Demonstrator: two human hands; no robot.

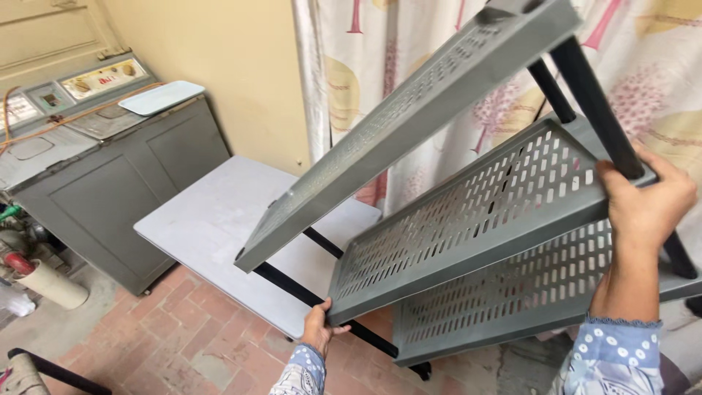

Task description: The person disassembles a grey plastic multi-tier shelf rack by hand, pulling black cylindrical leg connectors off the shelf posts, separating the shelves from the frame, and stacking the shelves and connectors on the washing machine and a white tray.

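Observation:
A grey plastic shelf rack [468, 219] with three perforated shelves and black posts is tilted in the air in front of me. My left hand [319, 328] grips the lower front corner of the middle shelf. My right hand [643, 201] is wrapped around a black post [596, 102] at the right edge of the same shelf. The top shelf [409, 124] slopes steeply from upper right to lower left. The lowest shelf [526, 300] shows below, partly hidden behind the middle one.
A flat grey-white board [219, 219] lies under the rack above the brick floor [190, 336]. A grey washing machine [110, 183] with a pale tray [161, 96] on top stands at the left. A floral curtain [409, 44] hangs behind.

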